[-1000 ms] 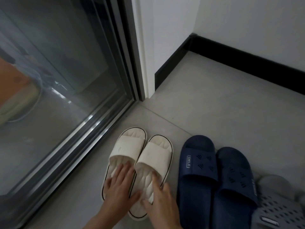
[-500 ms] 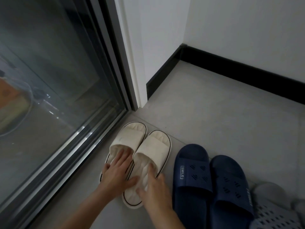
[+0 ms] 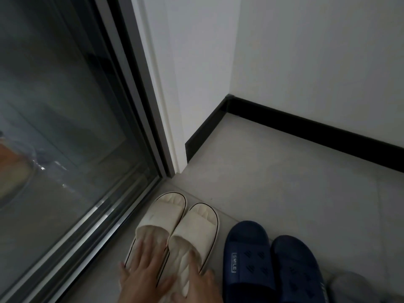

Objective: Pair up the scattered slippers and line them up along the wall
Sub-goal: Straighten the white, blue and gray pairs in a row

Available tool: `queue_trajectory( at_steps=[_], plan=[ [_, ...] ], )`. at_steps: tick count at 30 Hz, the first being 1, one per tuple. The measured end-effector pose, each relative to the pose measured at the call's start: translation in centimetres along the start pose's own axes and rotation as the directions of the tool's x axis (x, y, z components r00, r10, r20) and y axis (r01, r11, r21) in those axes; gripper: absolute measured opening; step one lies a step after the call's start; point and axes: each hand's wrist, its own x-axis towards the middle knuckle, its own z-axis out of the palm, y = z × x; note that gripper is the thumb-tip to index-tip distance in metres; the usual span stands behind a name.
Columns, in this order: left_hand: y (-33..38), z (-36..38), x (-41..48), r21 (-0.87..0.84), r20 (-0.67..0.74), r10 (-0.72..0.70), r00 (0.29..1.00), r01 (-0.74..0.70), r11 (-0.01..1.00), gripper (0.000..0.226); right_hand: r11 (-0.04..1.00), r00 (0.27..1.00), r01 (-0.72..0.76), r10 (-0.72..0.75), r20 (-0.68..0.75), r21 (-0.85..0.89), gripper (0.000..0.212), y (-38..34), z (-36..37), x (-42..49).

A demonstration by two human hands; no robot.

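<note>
A cream pair lies side by side on the grey floor, the left cream slipper (image 3: 161, 213) next to the glass door's track and the right cream slipper (image 3: 197, 226) touching it. My left hand (image 3: 144, 274) lies flat with spread fingers on the left one's heel. My right hand (image 3: 196, 285) rests flat on the right one's heel. To the right is a navy pair: the left navy slipper (image 3: 247, 254), marked SMILE, and the right navy slipper (image 3: 295, 270). A grey slipper (image 3: 347, 287) shows at the bottom right edge.
A sliding glass door (image 3: 65, 127) with a metal track (image 3: 105, 226) runs along the left. A white wall with a black baseboard (image 3: 306, 132) forms a corner ahead. Grey floor tiles (image 3: 284, 182) lie between the slippers and that wall.
Both hands stayed on the cream pair, which slid a little forward toward the door frame. The view tilted up, so the slippers and hands sit lower in the frame.
</note>
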Motion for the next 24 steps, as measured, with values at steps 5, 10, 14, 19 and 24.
queue_trajectory(
  at_steps=[5, 10, 14, 19, 24],
  plan=[
    [-0.4, 0.0, 0.5, -0.014, 0.037, 0.066, 0.997, -0.066, 0.998, 0.102, 1.0, 0.976, 0.009, -0.006, -0.217, 0.014, 0.083, -0.2, 1.5, -0.2],
    [-0.7, -0.1, 1.3, -0.03, 0.018, 0.109, 0.994, -0.108, 0.994, 0.092, 0.987, 0.968, 0.09, -0.056, -0.245, 0.132, 0.09, 0.4, 1.5, 0.4],
    [-1.2, -0.2, 2.4, -0.046, 0.0, 0.161, 0.987, -0.161, 0.986, 0.09, 0.983, 0.96, 0.11, -0.067, -0.274, 0.147, 0.095, 0.2, 1.7, 1.0],
    [-1.5, -0.4, 3.5, -0.042, -0.04, 0.168, 0.985, -0.17, 0.985, 0.087, 0.987, 0.958, 0.101, -0.063, -0.28, 0.124, 0.095, -0.2, 1.5, 1.7],
    [-1.8, 0.0, 3.9, -0.04, -0.043, 0.164, 0.986, -0.165, 0.985, 0.086, 0.989, 0.963, 0.118, -0.093, -0.254, 0.085, 0.096, 0.5, 1.5, 2.1]
  ],
)
